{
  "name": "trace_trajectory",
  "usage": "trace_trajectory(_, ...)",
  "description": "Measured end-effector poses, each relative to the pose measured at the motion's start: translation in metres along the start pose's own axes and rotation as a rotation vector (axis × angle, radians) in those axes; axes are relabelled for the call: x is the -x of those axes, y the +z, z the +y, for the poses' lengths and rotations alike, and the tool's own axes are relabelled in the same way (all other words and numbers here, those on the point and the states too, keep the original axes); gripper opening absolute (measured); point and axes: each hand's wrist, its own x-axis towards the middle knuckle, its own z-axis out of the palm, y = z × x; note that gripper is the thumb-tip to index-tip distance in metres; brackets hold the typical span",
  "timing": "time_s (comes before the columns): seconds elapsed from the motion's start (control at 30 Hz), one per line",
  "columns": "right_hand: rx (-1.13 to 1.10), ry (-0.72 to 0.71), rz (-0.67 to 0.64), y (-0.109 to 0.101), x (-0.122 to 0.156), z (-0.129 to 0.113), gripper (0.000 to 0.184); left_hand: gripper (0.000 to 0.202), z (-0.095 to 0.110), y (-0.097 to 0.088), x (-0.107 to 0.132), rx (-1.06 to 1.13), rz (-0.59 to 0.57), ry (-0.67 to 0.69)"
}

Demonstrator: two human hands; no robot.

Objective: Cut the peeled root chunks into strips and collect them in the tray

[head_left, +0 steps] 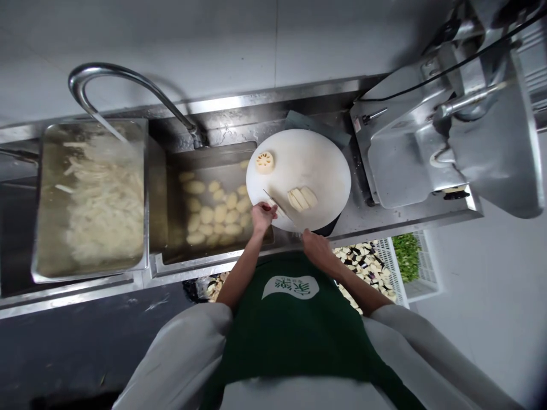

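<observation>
A long stainless-steel counter (384, 219) carries a round white plastic cutting board (318, 165). Left of the board, a steel pan of shredded pale vegetable strips (102, 205) sits in water beyond a sunken steel sink holding pale peeled chunks (213, 213). Right of the board stands a grey metal slicing machine (448, 131). On the board lie sliced pale lotus root pieces (302, 198) and a round lotus root end (264, 162). At the board's near edge the left hand (262, 216) is closed on a piece, the right hand (315, 246) grips a thin steel knife (278, 206).
</observation>
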Motion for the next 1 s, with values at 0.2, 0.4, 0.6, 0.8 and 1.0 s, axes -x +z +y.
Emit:
trace_trajectory(0.2,0.005,0.001,0.000,-0.004,-0.020,0.002,0.036,0.035,-0.010,-0.009,0.010,0.034,0.000,0.045)
trace_trajectory(0.4,-0.014,0.003,0.054,-0.002,-0.005,-0.010,0.039,0.023,-0.018,-0.028,0.031,-0.210,0.243,0.549)
trace_trajectory(0.6,-0.069,-0.018,0.023,0.010,-0.001,-0.035,0.032,0.019,-0.026,-0.023,0.021,-0.486,-0.040,0.727)
trace_trajectory(0.8,-0.114,0.012,0.023,0.012,0.000,-0.038,0.034,0.015,-0.031,-0.022,0.010,-0.526,-0.145,0.766)
trace_trajectory(1.0,-0.126,0.017,0.022,0.010,-0.001,-0.042,0.037,0.011,-0.027,-0.022,0.010,-0.510,-0.153,0.722)
